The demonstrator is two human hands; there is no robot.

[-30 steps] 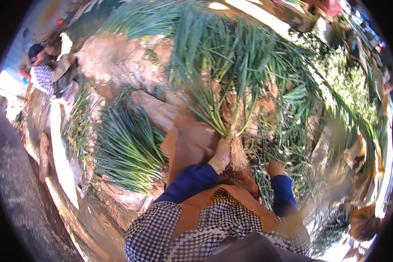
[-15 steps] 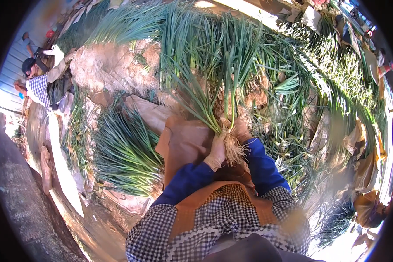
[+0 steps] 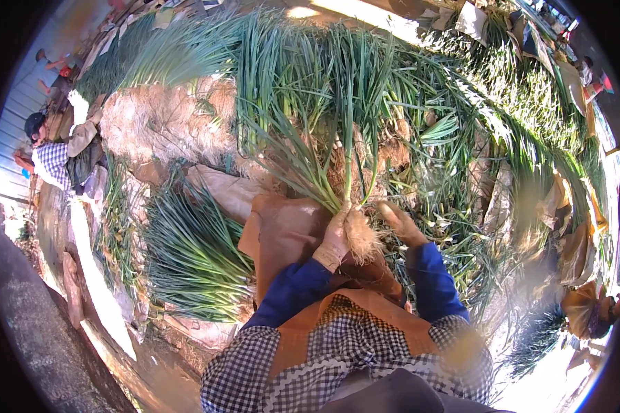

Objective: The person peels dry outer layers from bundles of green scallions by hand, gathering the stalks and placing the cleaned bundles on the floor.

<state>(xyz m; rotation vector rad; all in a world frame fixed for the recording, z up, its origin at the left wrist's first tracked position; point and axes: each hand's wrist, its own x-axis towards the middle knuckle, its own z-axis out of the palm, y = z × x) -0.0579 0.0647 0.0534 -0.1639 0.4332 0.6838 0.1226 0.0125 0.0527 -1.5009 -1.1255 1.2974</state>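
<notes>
Closest in: checkered shirt with an orange apron [image 3: 337, 323] over it, blue sleeves running up from the bottom edge. Left hand [image 3: 335, 237] wrapped tight around a bunch of green onions [image 3: 324, 158] right at the base, pale stringy roots [image 3: 362, 237] hanging just below the grip, leaves fanning up and away. Right hand [image 3: 401, 224] just beside the bunch on the right, fingers loosely spread and partly open, not gripping anything; can't tell if the fingertips touch the stalks or the loose leaves underneath. Brown sack cloth [image 3: 282, 230] spread under both hands. Left of that, a neat pile of trimmed green onions [image 3: 193, 255] lying flat. Further out, a heap of dry roots and trimmings [image 3: 158, 127], then a big messy spread of green onions [image 3: 461, 124] across the whole top. Far left edge, another person [image 3: 58, 155] in a checkered shirt and cap, bent over their own pile.
</notes>
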